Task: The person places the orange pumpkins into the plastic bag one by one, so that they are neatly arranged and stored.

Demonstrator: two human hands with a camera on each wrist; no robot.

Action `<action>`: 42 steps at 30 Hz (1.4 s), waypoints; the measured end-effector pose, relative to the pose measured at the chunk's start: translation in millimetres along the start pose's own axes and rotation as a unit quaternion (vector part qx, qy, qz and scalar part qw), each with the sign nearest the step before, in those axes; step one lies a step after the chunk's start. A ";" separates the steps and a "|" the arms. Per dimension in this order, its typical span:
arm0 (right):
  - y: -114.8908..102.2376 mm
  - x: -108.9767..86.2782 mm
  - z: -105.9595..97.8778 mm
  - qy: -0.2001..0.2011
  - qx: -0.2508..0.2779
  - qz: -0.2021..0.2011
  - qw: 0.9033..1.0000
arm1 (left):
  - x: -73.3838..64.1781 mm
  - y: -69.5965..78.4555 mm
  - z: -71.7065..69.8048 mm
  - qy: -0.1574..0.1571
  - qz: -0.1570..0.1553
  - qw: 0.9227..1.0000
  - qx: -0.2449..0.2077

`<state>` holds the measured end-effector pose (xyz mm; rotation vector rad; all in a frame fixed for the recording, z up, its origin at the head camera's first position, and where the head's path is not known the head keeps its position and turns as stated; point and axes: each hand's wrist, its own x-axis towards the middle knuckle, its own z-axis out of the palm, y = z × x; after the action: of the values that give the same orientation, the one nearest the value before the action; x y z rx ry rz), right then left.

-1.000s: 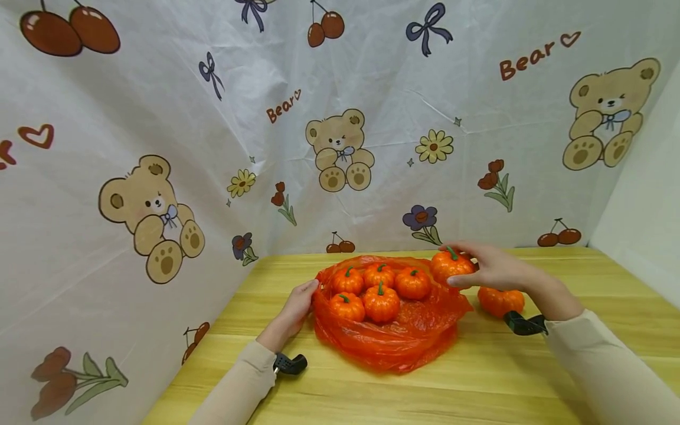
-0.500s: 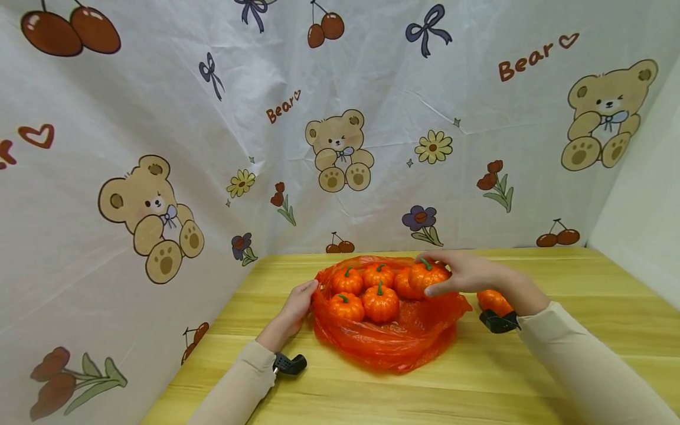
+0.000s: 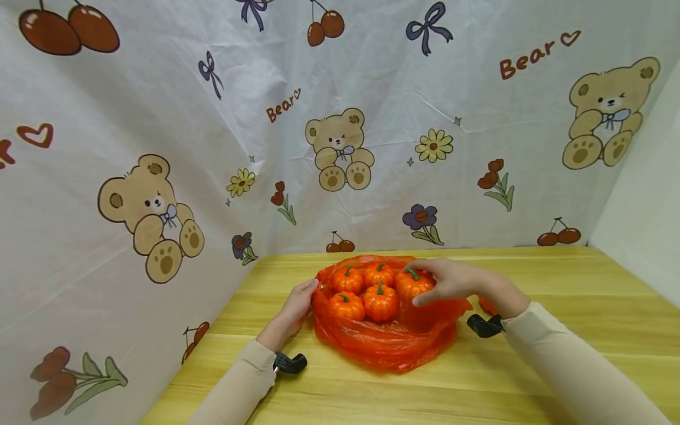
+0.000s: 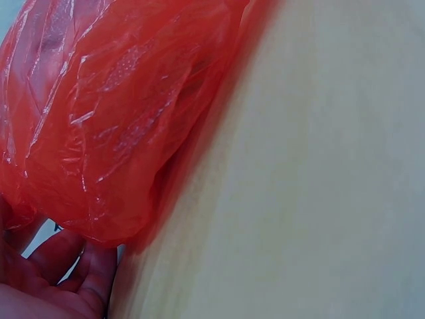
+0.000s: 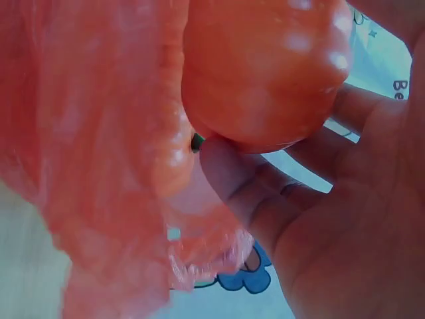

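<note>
An orange toy pumpkin point(image 3: 413, 287) with a green stem is held in my right hand point(image 3: 451, 280), fingers and thumb around its sides, inside the mouth of a red plastic bag point(image 3: 382, 348). The right wrist view shows this pumpkin point(image 5: 265, 73) up close against the fingers, beside another one point(image 5: 174, 156). Several similar pumpkins point(image 3: 381, 304) sit in the bag, one hidden behind the held one. My left hand point(image 3: 298, 304) grips the bag's left rim. In the left wrist view, its fingers point(image 4: 99, 269) curl at the edge of the red plastic point(image 4: 113, 133).
One more pumpkin point(image 3: 486, 305) lies on the wooden table point(image 3: 404, 395) right of the bag, mostly hidden behind my right wrist. A white cloth point(image 3: 255, 118) printed with bears hangs behind and to the left. A white wall point(image 3: 648, 224) stands at the right.
My right hand has carried the pumpkin leftward and down, from the bag's right rim into its mouth, covering one pumpkin there. The left hand and the bag have stayed put.
</note>
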<state>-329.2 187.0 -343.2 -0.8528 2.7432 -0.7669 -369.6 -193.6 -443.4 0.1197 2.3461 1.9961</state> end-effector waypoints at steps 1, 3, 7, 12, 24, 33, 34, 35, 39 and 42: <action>-0.2 1.0 1.3 -0.002 -0.002 0.006 1.000 | -0.5 0.1 0.1 -0.001 -0.001 1.000 -0.001; 0.3 2.7 4.2 -0.007 -0.003 0.014 1.000 | -1.6 0.3 0.5 -0.004 -0.002 1.000 -0.002; 3.1 4.5 9.9 -0.014 -0.008 0.016 1.000 | -3.5 1.2 1.6 -0.003 -0.003 1.000 0.002; 5.8 4.7 13.5 -0.012 -0.014 0.013 1.000 | -2.3 1.9 2.0 0.001 -0.003 1.000 0.000; 12.5 4.8 20.9 0.005 -0.041 -0.005 0.999 | -0.3 2.0 1.2 0.002 -0.006 1.000 -0.002; 15.6 3.4 28.7 0.009 -0.039 -0.016 0.999 | -2.1 1.7 1.1 -0.001 -0.009 1.000 0.000; 15.7 3.3 29.4 0.009 -0.038 -0.014 0.999 | -1.9 1.7 1.1 -0.002 -0.009 1.000 0.000; 15.7 3.2 29.9 0.009 -0.037 -0.013 0.999 | -1.6 1.5 1.1 -0.002 -0.009 1.000 -0.001; 15.2 3.1 31.4 0.014 -0.037 -0.008 0.999 | -1.0 1.4 1.2 -0.004 -0.007 1.000 -0.001; 14.1 2.7 32.0 0.017 -0.037 -0.007 0.999 | -0.9 1.3 1.3 -0.005 -0.006 1.000 -0.001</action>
<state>-328.6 181.9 -377.8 -0.8823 2.8148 -0.6915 -368.6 -192.2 -442.4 0.1165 2.3341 1.9868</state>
